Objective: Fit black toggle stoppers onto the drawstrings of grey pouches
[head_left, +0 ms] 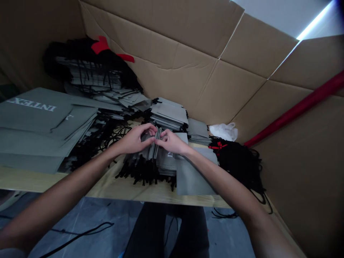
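At the middle of the table, my left hand (142, 138) and my right hand (172, 141) come close together over a bunch of small grey pouches (152, 152), whose black cord ends stick out toward me. Both hands are closed, thumbs and fingertips pinching the upper edges of a few pouches that stand on edge. Just right of them, a flat stack of grey pouches (166, 163) with white lettering lies partly under my right hand. A larger grey sheet (195, 175), perhaps another bag, extends beneath my right forearm.
Large grey bags marked INTEX (34, 118) are piled at left, before a heap of pouches and black cords (91, 77). Behind my hands are neat pouch stacks (169, 111). Black cords tied with red (239, 161) and a clear plastic bag (224, 132) lie right. Cardboard walls (182, 43) enclose the table.
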The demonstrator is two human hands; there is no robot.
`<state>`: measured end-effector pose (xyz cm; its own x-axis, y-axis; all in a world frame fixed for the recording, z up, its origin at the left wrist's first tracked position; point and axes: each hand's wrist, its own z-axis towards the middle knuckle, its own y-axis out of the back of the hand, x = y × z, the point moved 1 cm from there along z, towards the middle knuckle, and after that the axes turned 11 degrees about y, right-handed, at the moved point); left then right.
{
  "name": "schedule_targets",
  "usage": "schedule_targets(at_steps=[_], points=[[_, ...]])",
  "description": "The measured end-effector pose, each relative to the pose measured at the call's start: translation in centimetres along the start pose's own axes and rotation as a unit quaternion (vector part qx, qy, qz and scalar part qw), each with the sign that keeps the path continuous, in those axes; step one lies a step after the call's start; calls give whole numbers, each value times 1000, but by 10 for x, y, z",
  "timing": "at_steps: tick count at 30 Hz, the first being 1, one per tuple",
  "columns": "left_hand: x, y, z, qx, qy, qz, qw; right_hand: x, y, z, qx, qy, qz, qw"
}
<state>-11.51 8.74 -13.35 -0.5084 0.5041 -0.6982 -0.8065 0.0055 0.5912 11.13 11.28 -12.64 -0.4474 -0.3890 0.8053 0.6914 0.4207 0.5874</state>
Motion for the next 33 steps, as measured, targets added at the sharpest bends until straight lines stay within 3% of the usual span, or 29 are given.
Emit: schedule_targets(at_steps=[11,18,27,33], points=[[27,-16,-5,-81,-27,-68,994,-25,-2,0,-53,-14,113,992],[28,-15,-4,-58,-55,-50,996,-29,-1,-1,-66,-27,139,988],[24,-17,-8,-19,-83,-33,996,-22,-8,-5,-122,54,78,988],[24,-14,-11,-69,-62,-17,996,-38,-6,-5,-172,60,29,983]])
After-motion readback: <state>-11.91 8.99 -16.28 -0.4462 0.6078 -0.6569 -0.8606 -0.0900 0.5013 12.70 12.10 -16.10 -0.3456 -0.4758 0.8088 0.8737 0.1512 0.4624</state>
